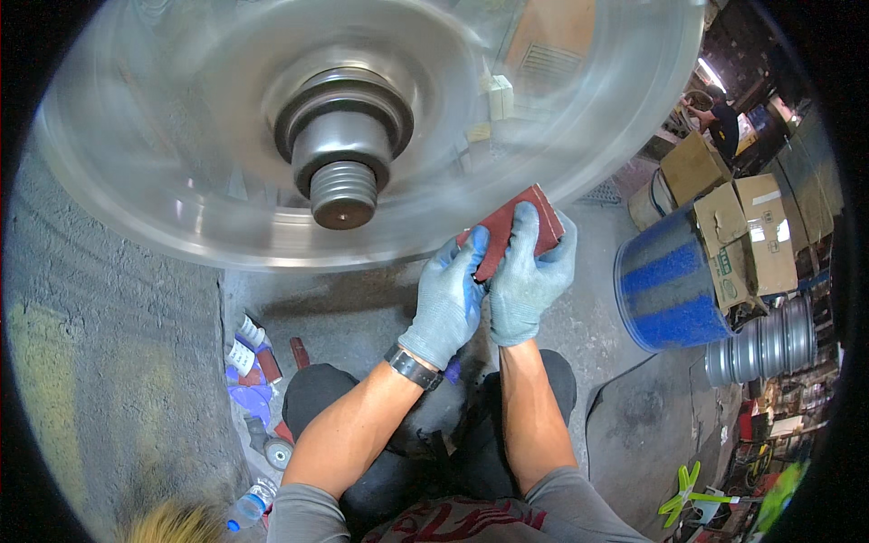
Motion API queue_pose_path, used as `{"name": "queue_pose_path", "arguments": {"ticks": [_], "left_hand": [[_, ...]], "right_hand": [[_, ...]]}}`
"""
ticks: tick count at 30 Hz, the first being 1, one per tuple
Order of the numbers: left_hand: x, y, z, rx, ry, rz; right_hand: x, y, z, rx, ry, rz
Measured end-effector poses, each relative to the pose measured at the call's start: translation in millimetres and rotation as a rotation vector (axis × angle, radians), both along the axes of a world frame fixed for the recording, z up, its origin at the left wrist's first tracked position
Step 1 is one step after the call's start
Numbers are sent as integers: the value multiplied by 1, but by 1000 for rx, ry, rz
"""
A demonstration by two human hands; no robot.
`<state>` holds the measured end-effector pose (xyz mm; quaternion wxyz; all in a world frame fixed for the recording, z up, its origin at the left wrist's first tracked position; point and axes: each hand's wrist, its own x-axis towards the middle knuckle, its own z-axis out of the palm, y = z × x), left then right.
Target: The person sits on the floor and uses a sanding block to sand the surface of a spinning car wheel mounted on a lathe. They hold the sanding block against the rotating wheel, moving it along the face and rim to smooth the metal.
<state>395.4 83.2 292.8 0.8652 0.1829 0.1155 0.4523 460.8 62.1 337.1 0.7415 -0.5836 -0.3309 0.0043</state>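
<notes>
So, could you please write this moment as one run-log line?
left hand: gripping red-brown sheet; right hand: gripping same sheet; metal disc: blurred, seemingly spinning; sheet: at disc rim, contact unclear

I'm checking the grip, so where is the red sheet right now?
The red sheet is just right of centre in the head view, held in the left hand and right hand, by the lower right rim of the metal disc.
</notes>
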Motion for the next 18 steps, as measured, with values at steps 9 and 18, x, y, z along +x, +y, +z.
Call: {"name": "queue_pose_path", "arguments": {"ticks": [9, 18], "left_hand": [[-2, 0, 1, 16, 35, 25], [-5, 0, 4, 16, 22, 36]], "right_hand": [[0, 1, -2, -22, -34, -25], [-5, 1, 4, -21, -19, -14]]}}
